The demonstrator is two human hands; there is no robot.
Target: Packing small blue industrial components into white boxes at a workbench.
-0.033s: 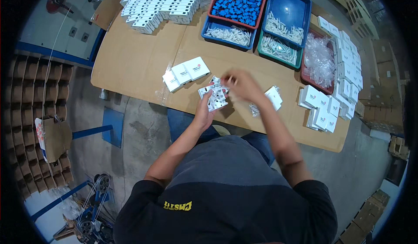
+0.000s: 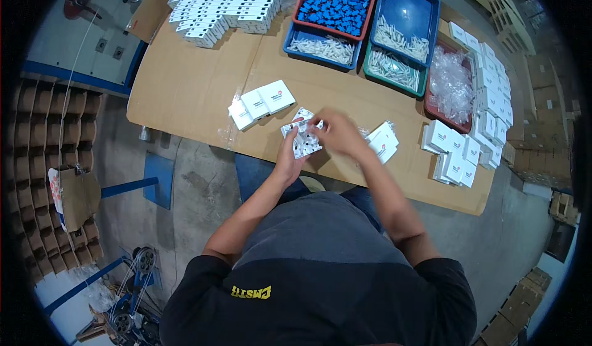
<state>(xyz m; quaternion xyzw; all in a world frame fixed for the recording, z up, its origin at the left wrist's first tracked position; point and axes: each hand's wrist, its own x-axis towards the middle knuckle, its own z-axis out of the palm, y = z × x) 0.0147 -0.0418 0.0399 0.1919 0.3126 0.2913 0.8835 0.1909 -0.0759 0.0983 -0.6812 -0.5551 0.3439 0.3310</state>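
Observation:
Near the table's front edge, my left hand (image 2: 287, 161) is closed around a white plastic plate (image 2: 303, 144) dotted with dark and red spots, perhaps a wall-switch part. My right hand (image 2: 338, 134) is bent over the plate's right side, its fingers pinched together at the surface; whatever they hold is too small to make out. Just beyond the plate, to the left, lies a short row of white flat pieces (image 2: 269, 101) with small print. Partly behind my right wrist are more white pieces (image 2: 383, 142) with clear plastic wrap.
Cardboard covers the table (image 2: 197, 93). Stacked white units (image 2: 234, 4) stand far left. At the back are a red tray of blue parts (image 2: 336, 4) and trays of white plugs (image 2: 324, 50). A red tray of clear bags (image 2: 450, 84) and white plates (image 2: 453, 152) sit right.
My right hand has come slightly nearer to me, with its fingers now on the plate. The left hand keeps its grip in nearly the same place.

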